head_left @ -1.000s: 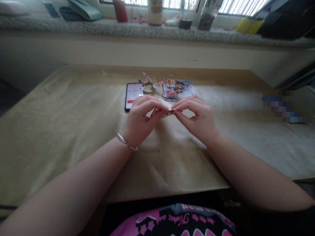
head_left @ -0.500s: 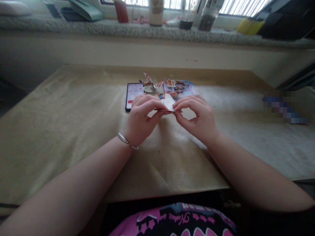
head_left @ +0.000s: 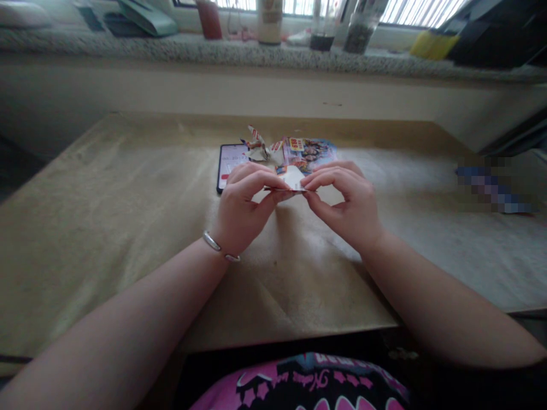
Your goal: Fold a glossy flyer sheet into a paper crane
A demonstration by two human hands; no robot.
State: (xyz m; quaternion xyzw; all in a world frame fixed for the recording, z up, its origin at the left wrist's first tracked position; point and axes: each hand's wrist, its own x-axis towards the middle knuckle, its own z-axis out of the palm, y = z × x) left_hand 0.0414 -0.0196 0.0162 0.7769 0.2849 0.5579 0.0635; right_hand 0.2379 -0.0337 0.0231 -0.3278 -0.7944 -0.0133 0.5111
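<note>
A phone (head_left: 231,166) lies face up on the tabletop (head_left: 106,188), screen lit — touching it, a folded paper scrap (head_left: 256,145), then a glossy printed wrapper (head_left: 310,155). Beyond, on the granite ledge (head_left: 171,51), stand a red bottle (head_left: 209,20) and a glass jar (head_left: 359,37) — a pixelated patch (head_left: 491,191) hides something at right

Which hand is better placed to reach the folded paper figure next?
Probably the left hand: it is nearer the folded paper figure than the right hand, though both pinch the white paper piece.

Left hand (head_left: 247,202) and right hand (head_left: 345,202) curled inward, fingertips almost meeting
</note>
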